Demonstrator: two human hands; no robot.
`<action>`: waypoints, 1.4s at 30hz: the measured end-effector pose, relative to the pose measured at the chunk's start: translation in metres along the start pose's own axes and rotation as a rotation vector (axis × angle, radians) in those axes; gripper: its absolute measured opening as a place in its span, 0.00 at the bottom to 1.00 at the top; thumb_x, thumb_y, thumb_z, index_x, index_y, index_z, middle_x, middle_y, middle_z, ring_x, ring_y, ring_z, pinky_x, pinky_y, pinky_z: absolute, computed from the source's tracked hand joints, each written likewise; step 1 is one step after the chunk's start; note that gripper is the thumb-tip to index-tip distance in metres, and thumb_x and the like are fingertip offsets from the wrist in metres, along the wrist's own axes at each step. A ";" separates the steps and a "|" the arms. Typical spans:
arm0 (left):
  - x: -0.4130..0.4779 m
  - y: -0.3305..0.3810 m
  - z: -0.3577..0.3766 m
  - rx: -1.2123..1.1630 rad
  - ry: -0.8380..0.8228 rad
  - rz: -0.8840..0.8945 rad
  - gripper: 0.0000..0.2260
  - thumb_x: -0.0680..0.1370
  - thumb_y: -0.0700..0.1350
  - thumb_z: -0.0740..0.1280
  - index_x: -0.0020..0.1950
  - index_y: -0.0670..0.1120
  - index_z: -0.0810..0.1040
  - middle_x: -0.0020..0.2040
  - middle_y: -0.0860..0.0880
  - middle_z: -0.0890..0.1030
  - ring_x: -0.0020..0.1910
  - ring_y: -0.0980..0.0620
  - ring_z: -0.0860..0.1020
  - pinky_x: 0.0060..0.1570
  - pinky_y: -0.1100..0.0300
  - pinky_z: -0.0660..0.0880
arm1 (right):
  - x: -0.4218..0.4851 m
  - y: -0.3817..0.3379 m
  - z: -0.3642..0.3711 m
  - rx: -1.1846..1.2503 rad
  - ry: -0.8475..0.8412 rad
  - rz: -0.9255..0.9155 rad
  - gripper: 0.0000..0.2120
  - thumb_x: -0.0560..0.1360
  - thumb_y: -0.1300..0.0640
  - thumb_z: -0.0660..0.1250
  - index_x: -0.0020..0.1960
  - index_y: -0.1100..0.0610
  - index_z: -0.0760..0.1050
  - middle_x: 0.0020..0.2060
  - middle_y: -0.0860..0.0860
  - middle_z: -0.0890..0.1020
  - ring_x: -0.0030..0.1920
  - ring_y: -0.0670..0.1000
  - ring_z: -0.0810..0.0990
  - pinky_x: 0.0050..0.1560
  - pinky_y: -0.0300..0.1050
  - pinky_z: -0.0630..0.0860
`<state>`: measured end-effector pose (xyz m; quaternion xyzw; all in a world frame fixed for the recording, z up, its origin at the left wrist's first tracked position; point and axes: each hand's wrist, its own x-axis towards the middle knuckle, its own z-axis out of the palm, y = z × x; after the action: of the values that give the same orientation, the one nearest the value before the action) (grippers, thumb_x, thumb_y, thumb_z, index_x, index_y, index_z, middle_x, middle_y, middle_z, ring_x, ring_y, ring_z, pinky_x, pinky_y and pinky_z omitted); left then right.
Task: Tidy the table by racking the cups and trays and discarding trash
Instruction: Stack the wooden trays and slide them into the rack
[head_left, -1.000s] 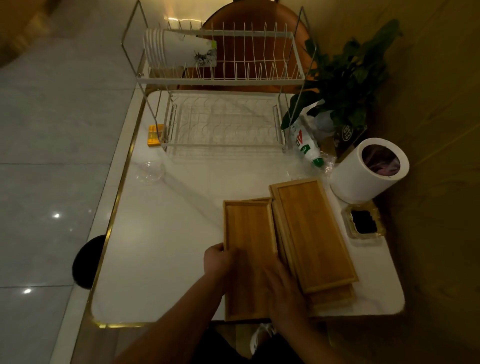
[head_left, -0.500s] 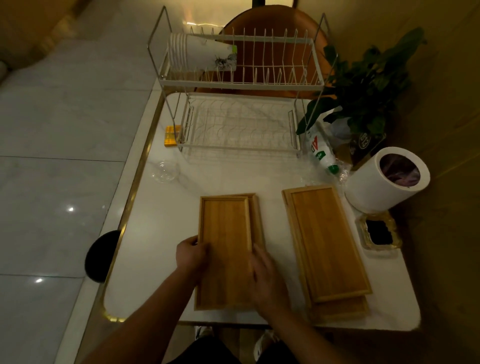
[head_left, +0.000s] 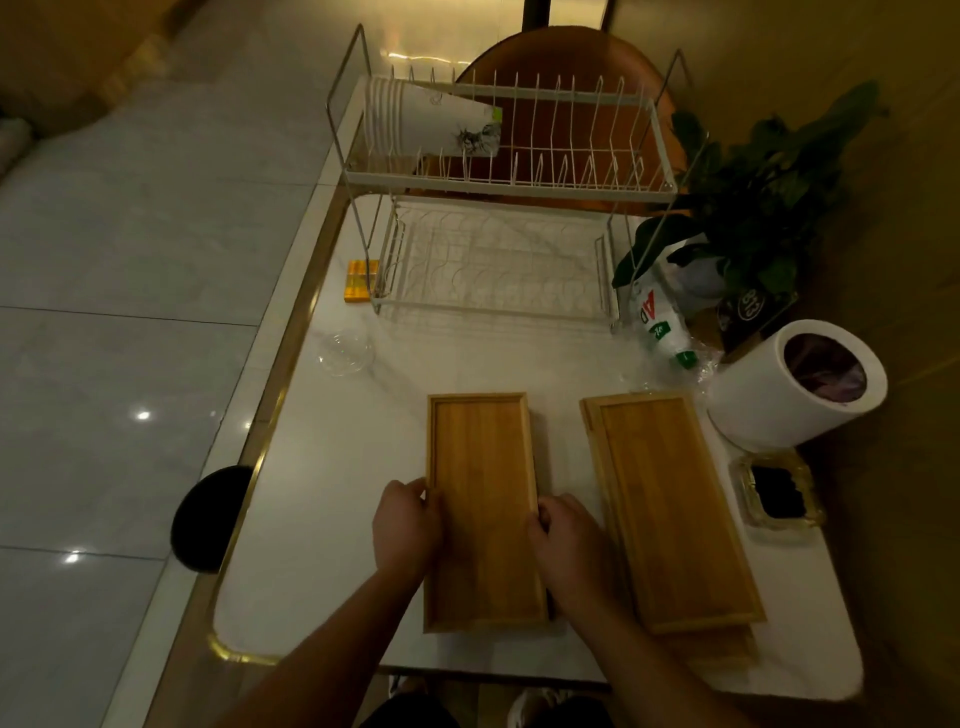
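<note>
Bamboo tray, lower centre, looked stiff and light (smooth, maybe slippery); left hand and right hand pinched its long edges.

It looked like a dim café or restaurant: a marble table with gold trim, numbered sign, ashtray and polished tile floor.

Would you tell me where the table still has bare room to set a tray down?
The widest bare patch lies between the dish rack and the held tray, beside the clear lid. Bare table also runs left of the left hand. The right side is crowded: stacked trays, bin, bottle, ashtray.
</note>
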<state>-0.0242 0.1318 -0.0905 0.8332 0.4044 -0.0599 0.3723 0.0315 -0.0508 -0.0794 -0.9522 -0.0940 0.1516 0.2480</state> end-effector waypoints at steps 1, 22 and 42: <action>0.000 0.001 0.002 0.011 -0.008 -0.001 0.14 0.83 0.47 0.60 0.63 0.44 0.81 0.51 0.40 0.82 0.46 0.43 0.83 0.51 0.49 0.81 | 0.002 0.001 0.000 -0.012 -0.012 -0.003 0.09 0.79 0.53 0.63 0.52 0.56 0.79 0.48 0.50 0.79 0.40 0.45 0.73 0.35 0.35 0.62; 0.008 0.002 0.008 -0.036 0.021 -0.022 0.12 0.82 0.44 0.63 0.60 0.45 0.83 0.48 0.46 0.84 0.39 0.50 0.82 0.44 0.53 0.82 | 0.013 0.003 0.014 0.105 -0.086 0.117 0.09 0.78 0.56 0.63 0.53 0.58 0.78 0.51 0.53 0.79 0.47 0.54 0.79 0.49 0.50 0.77; 0.012 0.028 -0.010 0.005 0.143 0.216 0.18 0.78 0.46 0.68 0.67 0.46 0.76 0.60 0.42 0.76 0.58 0.42 0.76 0.56 0.46 0.76 | 0.018 0.007 -0.056 0.430 0.061 0.165 0.16 0.77 0.54 0.67 0.65 0.52 0.75 0.52 0.47 0.80 0.45 0.44 0.77 0.40 0.35 0.73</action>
<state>0.0019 0.1348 -0.0714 0.8750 0.3377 0.0394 0.3447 0.0679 -0.0775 -0.0410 -0.8860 0.0260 0.1590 0.4347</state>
